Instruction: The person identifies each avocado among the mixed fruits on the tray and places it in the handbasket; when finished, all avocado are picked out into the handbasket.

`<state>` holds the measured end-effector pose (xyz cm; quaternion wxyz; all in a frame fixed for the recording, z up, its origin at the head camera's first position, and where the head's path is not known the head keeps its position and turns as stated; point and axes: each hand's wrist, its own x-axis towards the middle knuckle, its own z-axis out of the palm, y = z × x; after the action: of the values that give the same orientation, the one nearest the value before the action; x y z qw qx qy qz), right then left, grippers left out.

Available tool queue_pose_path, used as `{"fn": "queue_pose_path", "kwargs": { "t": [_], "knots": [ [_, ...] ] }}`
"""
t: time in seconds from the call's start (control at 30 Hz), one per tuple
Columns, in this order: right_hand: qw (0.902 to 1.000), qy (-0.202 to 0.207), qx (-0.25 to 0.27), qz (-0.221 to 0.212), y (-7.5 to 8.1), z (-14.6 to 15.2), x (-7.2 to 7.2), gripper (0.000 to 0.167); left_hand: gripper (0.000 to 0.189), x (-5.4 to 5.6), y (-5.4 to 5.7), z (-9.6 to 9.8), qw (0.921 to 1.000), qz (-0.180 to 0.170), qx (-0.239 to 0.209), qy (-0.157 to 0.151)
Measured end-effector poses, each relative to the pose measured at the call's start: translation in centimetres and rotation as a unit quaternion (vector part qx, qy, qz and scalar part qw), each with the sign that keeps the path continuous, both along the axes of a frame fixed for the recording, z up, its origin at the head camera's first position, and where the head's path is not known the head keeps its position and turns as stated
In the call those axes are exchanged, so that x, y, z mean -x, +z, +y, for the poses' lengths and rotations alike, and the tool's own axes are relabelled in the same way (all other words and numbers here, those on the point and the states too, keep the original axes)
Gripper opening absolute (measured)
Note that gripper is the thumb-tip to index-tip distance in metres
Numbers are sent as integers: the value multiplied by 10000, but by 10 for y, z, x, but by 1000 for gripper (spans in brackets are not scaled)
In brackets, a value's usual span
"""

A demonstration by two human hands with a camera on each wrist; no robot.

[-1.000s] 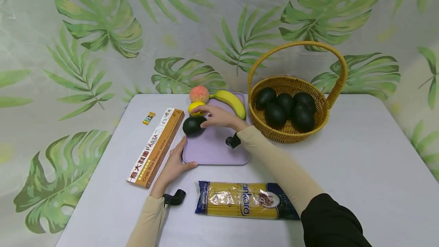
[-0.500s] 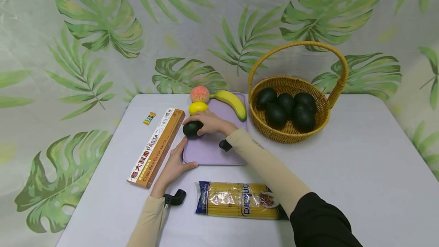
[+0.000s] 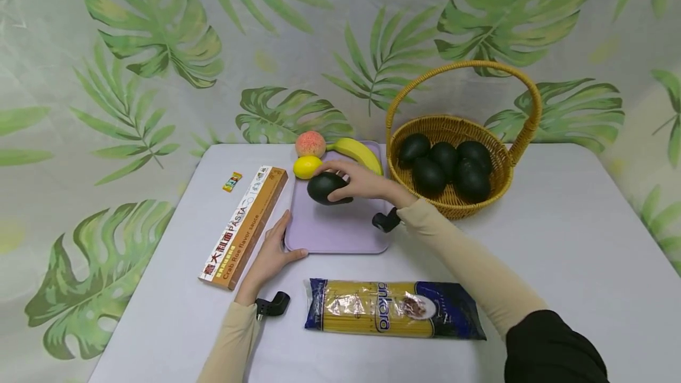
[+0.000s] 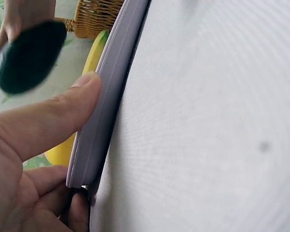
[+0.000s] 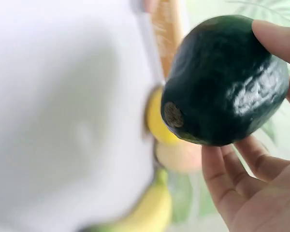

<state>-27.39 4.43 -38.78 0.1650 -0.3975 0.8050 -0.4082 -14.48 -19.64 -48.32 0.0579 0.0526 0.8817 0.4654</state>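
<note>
A dark green avocado (image 3: 326, 188) is held up above the lilac tray (image 3: 340, 235). My right hand (image 3: 364, 183) grips it, thumb on one side and fingers on the other, as the right wrist view shows up close. My left hand (image 3: 271, 257) holds the tray's near left corner. In the left wrist view its thumb (image 4: 84, 92) lies along the tray's edge, while the other fingers curl at the corner. On the tray's far part are a yellow lemon (image 3: 307, 167), a pink peach (image 3: 311, 144) and a banana (image 3: 357, 152).
A wicker basket (image 3: 452, 208) with a tall handle holds several avocados (image 3: 428, 176) right of the tray. Left lies a long pasta box (image 3: 245, 229), with a small wrapped candy (image 3: 232, 182) beyond it. A bag of spaghetti (image 3: 367, 309) lies in front.
My right hand came down on the avocado, took hold of it, then lifted it and carried it rightward off its spot beside the lemon. The left hand stays at the tray corner.
</note>
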Motion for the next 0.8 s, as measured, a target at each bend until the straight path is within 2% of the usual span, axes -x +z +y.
{"fn": "queue_pose_path", "kwargs": {
  "t": [0.1, 0.17, 0.33, 0.43, 0.53, 0.7, 0.8],
  "knots": [
    [9996, -105, 197, -196, 13, 38, -5, 52, 97, 0, 1, 1, 10000, -29, -1, 18],
    [9990, -314, 191, -273, 20, 64, -9, 53, 97, 0, 1, 1, 10000, -31, 33, 29],
    [9931, -1113, 155, -347, 31, 129, -15, 53, 98, 0, 0, 1, 10000, -13, 81, 36],
    [9867, -1575, 79, -389, 30, 162, -16, 53, 98, 0, 0, 1, 10000, -23, 76, 20],
    [9826, -1817, -36, -387, 27, 187, -20, 53, 98, 0, 0, 1, 10000, -33, 83, 12],
    [9807, -1896, -176, -449, 17, 208, -26, 53, 97, -1, 0, 0, 9999, -16, 107, 13],
    [9825, -1773, -298, -476, 12, 214, -29, 51, 97, 0, 0, 1, 9999, -23, 103, -1]
  ]
}}
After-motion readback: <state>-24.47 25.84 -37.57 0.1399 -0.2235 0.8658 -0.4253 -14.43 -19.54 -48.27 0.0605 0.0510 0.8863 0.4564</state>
